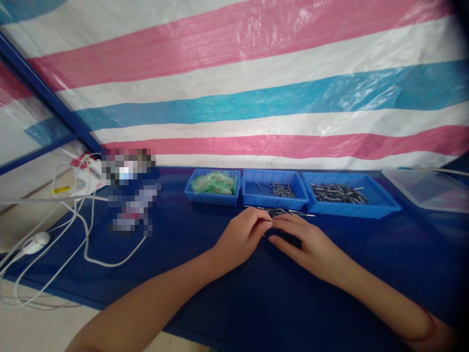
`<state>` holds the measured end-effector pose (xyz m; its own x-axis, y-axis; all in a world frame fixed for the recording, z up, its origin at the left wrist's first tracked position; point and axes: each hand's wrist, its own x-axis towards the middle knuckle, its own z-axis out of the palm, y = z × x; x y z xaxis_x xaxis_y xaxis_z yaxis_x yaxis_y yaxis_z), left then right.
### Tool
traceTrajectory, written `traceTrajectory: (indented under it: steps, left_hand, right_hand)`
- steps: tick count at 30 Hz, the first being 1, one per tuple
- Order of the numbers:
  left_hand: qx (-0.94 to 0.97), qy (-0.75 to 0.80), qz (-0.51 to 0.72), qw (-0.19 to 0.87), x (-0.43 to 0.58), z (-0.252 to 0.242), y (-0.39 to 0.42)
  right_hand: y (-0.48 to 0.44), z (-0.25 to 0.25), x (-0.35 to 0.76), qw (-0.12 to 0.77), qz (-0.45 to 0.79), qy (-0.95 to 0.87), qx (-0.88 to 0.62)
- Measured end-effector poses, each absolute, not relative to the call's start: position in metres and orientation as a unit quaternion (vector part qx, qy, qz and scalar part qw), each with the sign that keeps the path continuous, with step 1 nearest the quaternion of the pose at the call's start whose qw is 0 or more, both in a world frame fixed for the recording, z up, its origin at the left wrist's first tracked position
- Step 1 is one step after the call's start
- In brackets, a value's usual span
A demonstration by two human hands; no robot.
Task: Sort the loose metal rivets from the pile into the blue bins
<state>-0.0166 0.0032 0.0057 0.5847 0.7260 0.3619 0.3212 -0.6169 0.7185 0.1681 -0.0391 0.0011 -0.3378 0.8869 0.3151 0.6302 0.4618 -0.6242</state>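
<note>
Hands work together over the table [252, 303], in front of a row of three blue bins. Left hand [244, 234]: thumb and index finger are drawn together in a pinch; whether a small part sits between them cannot be told. Right hand [306, 239]: fingers are extended and loosely curved, thumb standing apart from them, fingertips close against the left pinch. This meeting of fingertips probably serves to steady or align something small.

Loose metal rods [282, 211] lie on the table just beyond the fingertips, in front of the middle bin [273, 201], presumably to keep them within short reach. Rods are thin, straight and silvery with dark shading, lying crosswise in a shallow heap; several ends project to either side. Individual detail is too small to read.

Bins stand side by side, apparently to keep the contents sorted: green packets [212, 183] in the left bin [214, 199], short metal pins [284, 190] in the middle bin, a denser heap of metal pieces [337, 193] in the right bin [355, 210].
</note>
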Motion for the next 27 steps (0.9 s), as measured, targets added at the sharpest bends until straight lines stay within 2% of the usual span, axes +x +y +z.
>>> traceTrajectory:
  steps: [5, 11, 17, 27]
  left_hand:
    - [0.796, 0.332, 0.335, 0.379, -0.016, 0.004, 0.000]
    - [0.822, 0.333, 0.305, 0.347, -0.018, 0.006, 0.001]
    - [0.874, 0.275, 0.259, 0.305, -0.015, 0.006, -0.001]
    - [0.844, 0.296, 0.285, 0.344, -0.013, 0.005, -0.001]
  right_hand:
    - [-0.037, 0.002, 0.169, 0.366, 0.266, -0.747, -0.488]
    - [-0.036, 0.003, 0.172, 0.432, 0.305, -0.659, -0.535]
    - [-0.042, 0.004, 0.171, 0.427, 0.223, -0.716, -0.506]
    - [-0.046, 0.007, 0.166, 0.449, 0.178, -0.738, -0.471]
